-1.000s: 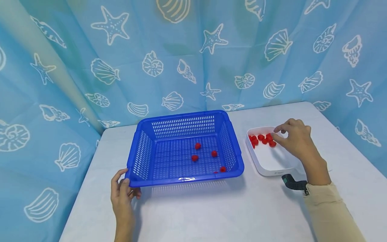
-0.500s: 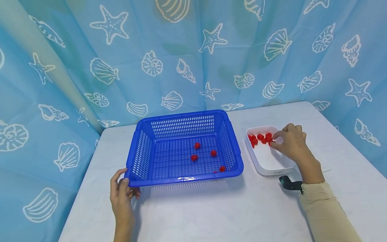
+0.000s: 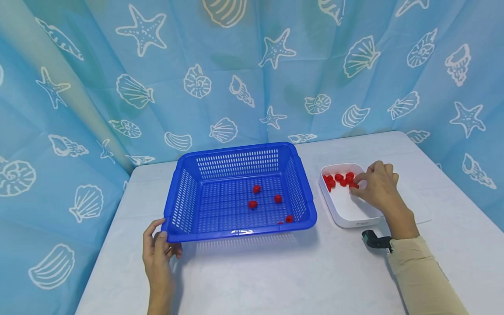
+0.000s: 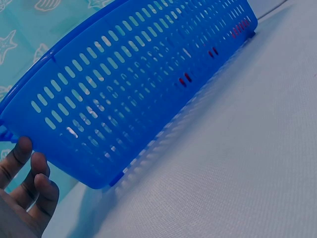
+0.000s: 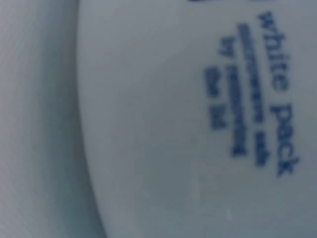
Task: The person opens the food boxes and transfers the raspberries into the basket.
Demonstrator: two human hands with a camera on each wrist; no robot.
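At the near left corner of a blue plastic basket [image 3: 239, 235], my left hand [image 3: 157, 258] holds the rim, thumb on top and fingers below. The left wrist view shows the fingertips [image 4: 45, 186] against the basket's outer corner. Several red raspberries [image 3: 253, 204] lie spread over the basket's floor, mostly on its right side. My right hand [image 3: 379, 186] reaches into a white rectangular container [image 3: 356, 223], where thumb and forefinger pinch a raspberry [image 3: 354, 185]. More raspberries [image 3: 331, 183] cluster at the container's far left. Only the container's printed wall [image 5: 163, 109] shows in the right wrist view.
Both containers stand side by side on a white-covered table [image 3: 252, 280], with a narrow gap between them. A pale flat sheet [image 3: 415, 205] lies right of the white container. Behind the table hangs a blue curtain [image 3: 236, 57] with shell and starfish prints.
My right hand has come down and slightly left into the white container, and its thumb and forefinger have closed around a raspberry. The left hand and the basket stay in place.
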